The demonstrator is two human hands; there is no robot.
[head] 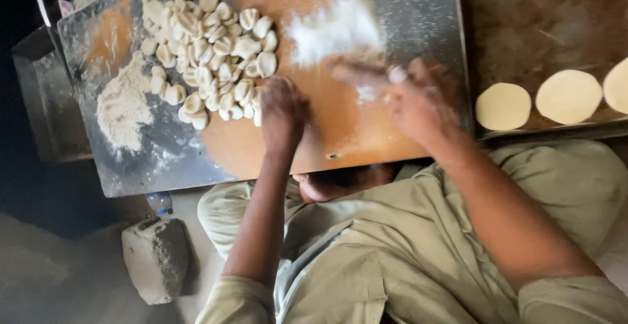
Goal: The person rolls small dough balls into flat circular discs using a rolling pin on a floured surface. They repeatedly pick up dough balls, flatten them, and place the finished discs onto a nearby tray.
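While both hands work low over the board, the right hand (418, 102) is blurred; it seems curled around a rolling pin (358, 72) that pokes out to its left, though the grip itself is too smeared to call for certain. The left hand (282, 111) rests with fingers bent downward on the brown wooden board (340, 134), just right of the dough pile, and whether it pinches anything I cannot tell. No dough piece shows clearly under the pin.

As a judgement, the work is barely begun: three flat round discs (502, 106) lie in a row on the dark tray (523, 23) to the right, well apart from the left hand and near the right forearm, while a large heap of small dough lumps (209, 49) sits unrolled on the far left part of the board, touching distance from the left hand.

Loose white flour (337, 26) is scattered on the far side of the board, just beyond the pin. A mound of coarser flour (123, 105) lies on the metal sheet at the left. A grey block (157, 258) sits on the floor, near left.
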